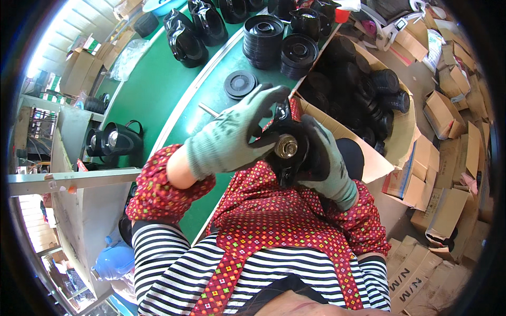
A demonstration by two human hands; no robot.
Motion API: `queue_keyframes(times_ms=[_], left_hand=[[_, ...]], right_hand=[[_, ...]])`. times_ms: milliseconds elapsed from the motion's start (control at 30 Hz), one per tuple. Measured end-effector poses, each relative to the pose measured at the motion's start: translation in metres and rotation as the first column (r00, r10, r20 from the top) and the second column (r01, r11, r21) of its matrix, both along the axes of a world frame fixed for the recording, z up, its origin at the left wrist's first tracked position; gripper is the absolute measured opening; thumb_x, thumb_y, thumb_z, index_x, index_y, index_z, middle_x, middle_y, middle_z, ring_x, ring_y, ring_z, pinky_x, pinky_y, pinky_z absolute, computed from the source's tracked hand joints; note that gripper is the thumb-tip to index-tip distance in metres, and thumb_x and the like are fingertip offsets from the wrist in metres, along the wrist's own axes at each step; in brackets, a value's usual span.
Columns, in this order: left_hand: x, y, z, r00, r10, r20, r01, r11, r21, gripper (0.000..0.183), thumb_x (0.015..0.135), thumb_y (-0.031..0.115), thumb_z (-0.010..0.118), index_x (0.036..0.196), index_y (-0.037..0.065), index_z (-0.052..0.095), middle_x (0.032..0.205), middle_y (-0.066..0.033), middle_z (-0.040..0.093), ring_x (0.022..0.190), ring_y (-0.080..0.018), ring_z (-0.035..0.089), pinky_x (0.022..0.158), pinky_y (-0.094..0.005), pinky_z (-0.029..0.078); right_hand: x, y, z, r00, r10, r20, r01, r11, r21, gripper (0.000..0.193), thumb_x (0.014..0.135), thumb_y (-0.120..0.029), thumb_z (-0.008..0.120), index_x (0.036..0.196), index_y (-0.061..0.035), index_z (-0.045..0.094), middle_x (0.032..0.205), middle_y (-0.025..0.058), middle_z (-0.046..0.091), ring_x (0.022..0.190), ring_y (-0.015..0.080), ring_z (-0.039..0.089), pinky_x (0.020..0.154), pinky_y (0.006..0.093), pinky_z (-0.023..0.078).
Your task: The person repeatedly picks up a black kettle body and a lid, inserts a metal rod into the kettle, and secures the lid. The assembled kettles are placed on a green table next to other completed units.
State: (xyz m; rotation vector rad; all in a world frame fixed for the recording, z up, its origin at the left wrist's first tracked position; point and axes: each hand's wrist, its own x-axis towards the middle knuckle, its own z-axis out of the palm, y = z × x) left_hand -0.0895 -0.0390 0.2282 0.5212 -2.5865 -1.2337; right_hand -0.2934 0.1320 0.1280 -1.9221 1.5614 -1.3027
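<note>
Head view: the left hand (232, 131) and right hand (328, 163), both gloved, hold a black part (283, 171) rightward of the disc (240, 84) and nearer the wearer, its metal fitting (286, 146) facing the camera. Left fingers curl about its upper left side; right fingers close on its right side. Beyond the disc, the bench (132, 95) bears lids (262, 42); right of the disc stands a carton (375, 164).
</note>
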Motion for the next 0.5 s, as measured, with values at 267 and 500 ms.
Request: queue_keyframes(times_ms=[267,500], left_hand=[[0.006,0.021,-0.019,0.984,-0.150,0.098,0.176,0.911,-0.372,0.101,0.059,0.031,0.103,0.148,0.021,0.058,0.171,-0.0359,0.012,0.154,-0.0569,0.029,0.124,-0.0550,0.034],[-0.006,0.026,-0.038,0.981,-0.129,-0.142,0.096,0.972,-0.215,0.066,0.061,0.015,0.098,0.123,0.011,0.075,0.160,-0.0343,0.039,0.139,-0.0514,0.054,0.115,-0.0478,0.047]], right_hand=[[-0.009,0.014,-0.004,0.982,-0.038,0.186,0.011,0.990,0.142,0.114,0.065,-0.022,0.099,0.160,-0.0043,0.041,0.163,0.0207,0.045,0.152,0.0424,0.041,0.125,0.0507,0.036],[-0.006,0.026,-0.027,0.874,-0.169,0.455,0.081,0.975,0.208,0.114,0.072,-0.019,0.096,0.164,-0.0025,0.032,0.163,0.0189,0.044,0.152,0.0371,0.040,0.126,0.0470,0.034]])
